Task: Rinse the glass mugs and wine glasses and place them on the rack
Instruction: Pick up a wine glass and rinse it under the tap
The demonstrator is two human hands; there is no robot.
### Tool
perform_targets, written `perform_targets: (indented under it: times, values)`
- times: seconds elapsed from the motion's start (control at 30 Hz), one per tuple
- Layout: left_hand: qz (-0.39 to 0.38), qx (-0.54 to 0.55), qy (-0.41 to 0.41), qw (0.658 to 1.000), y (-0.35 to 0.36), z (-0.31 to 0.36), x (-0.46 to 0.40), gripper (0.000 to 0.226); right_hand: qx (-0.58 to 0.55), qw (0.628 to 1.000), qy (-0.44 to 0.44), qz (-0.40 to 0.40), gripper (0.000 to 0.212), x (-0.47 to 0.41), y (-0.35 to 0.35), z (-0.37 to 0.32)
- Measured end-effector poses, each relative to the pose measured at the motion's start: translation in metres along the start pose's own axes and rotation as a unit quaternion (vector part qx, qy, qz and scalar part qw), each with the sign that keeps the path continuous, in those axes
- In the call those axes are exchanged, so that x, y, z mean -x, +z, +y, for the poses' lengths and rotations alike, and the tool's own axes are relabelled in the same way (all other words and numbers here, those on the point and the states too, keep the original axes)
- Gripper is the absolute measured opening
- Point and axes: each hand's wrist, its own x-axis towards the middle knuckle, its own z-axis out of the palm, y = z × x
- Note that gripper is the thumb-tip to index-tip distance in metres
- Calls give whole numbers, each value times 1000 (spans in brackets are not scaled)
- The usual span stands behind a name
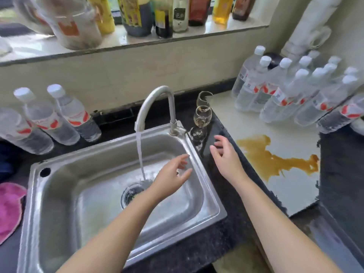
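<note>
Pink fuzzy cloth [9, 207] far left; clear plastic bottles [57, 119], red-and-white labels too blurred to read. Steel sink [65, 198], curved tap [155, 107] running. Left hand [173, 176] over basin, fingers loose, empty. Wine glasses [201, 119] on black counter beside tap. Right hand [226, 156] spread nearby, empty. Brown spill [273, 156] on pale board.

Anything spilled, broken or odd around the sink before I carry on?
Yes. A brown-orange liquid stain spreads across the pale board right of the steel sink. The far clear wine glass looks tilted with an uneven rim, possibly chipped; blur prevents certainty. Tap water runs with both hands empty.
</note>
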Motion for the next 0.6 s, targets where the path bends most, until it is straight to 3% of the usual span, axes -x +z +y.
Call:
perform_targets:
  times: [0.2, 0.37, 0.5, 0.6]
  values:
    - [-28, -154, -19, 987, 23, -10, -70, 49, 93, 994, -52, -8, 44, -87, 6, -7]
    - [-86, -213, -33, 973, 45, -20, -82, 51, 153, 984, -89, -35, 17, -105, 4, -4]
    - [-83, -170, -47, 981, 46, -18, -81, 48, 149, 984, -99, -4, 9, -100, -7, -12]
    - [20, -36, -70, 997, 23, -7, -68, 44, 128, 987, -98, -24, 9, -78, -20, -28]
